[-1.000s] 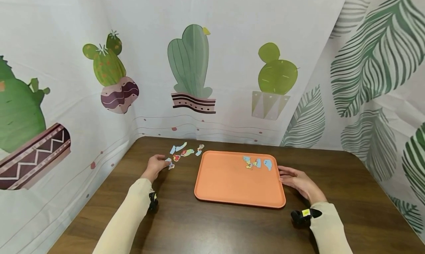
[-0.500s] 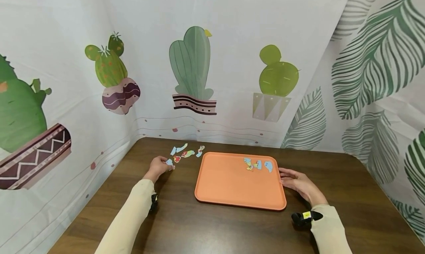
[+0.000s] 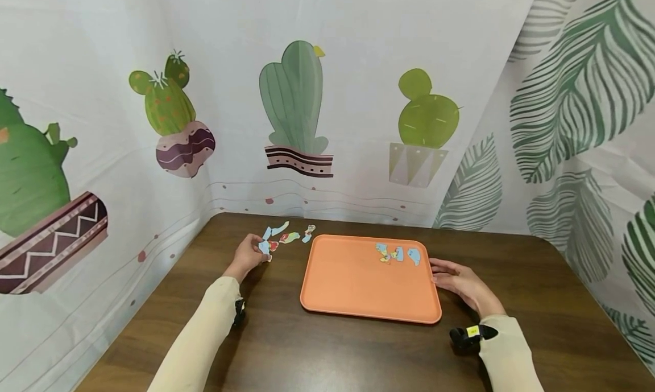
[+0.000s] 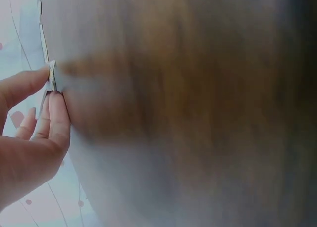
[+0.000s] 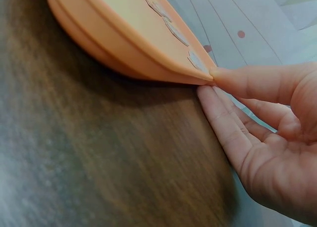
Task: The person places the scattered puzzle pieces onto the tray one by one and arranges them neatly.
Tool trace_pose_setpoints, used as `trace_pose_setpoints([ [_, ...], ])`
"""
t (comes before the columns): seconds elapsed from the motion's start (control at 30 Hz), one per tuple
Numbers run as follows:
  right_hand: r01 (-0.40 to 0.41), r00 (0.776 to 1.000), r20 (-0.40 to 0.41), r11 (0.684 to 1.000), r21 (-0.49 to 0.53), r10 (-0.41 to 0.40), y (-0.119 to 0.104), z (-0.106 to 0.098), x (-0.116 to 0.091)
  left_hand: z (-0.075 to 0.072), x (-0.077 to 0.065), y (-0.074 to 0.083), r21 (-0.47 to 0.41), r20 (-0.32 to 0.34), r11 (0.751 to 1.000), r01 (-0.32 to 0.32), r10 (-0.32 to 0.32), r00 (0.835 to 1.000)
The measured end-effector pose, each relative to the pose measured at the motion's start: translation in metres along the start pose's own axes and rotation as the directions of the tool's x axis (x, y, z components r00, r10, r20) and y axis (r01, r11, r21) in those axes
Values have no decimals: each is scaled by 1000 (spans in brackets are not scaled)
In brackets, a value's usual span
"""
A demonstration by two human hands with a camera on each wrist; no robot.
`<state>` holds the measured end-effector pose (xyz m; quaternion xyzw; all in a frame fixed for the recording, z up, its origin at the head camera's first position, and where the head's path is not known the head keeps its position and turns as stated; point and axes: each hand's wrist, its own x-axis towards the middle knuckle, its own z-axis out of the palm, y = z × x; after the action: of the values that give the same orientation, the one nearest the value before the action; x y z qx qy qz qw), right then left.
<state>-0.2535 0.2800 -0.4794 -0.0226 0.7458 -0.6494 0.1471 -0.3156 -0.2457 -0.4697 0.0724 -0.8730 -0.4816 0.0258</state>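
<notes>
My left hand [image 3: 247,255] pinches a light-blue printed puzzle piece [image 3: 264,246] between thumb and fingers, at the left of the table. The left wrist view shows this thin piece [image 4: 53,78] edge-on, partly hidden by the fingertips. A red puzzle piece [image 3: 273,246] lies right beside it. On the right, my right hand [image 3: 463,281] holds the right rim of an orange tray [image 3: 353,289]. In the right wrist view, the thumb is on the tray's edge [image 5: 148,54] and the fingers are under it. Several blue and yellow puzzle pieces [image 3: 413,256] lie inside the tray's far right corner.
Between the left hand and the tray's far left corner lie more pieces, among them a green-and-red one [image 3: 290,237], a long blue one [image 3: 280,228] and a small one [image 3: 309,232]. The brown wooden table [image 3: 327,352] ends at a patterned cloth [image 3: 358,96] behind.
My left hand has moved slightly right with the blue piece, which now lies against the red one in the head view. My right hand stays at the tray's rim.
</notes>
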Motion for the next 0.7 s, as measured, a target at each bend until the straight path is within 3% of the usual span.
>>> trace_pose_setpoints([
  [0.1,2,1000,2,1000,-10,-2,1,0,1,2,1,1,-105,11,994,15,-14,1000],
  [0.3,4,1000,-4,1000,-15,-4,2,0,2,6,0,10,-311,56,950,43,-27,998],
  [0.57,1,1000,-2,1000,-16,-1,3,-1,1,21,0,38,-521,118,846,115,-63,991],
  [0.7,-4,1000,-12,1000,-9,4,3,-1,0,35,1,55,-557,154,820,131,-53,987],
])
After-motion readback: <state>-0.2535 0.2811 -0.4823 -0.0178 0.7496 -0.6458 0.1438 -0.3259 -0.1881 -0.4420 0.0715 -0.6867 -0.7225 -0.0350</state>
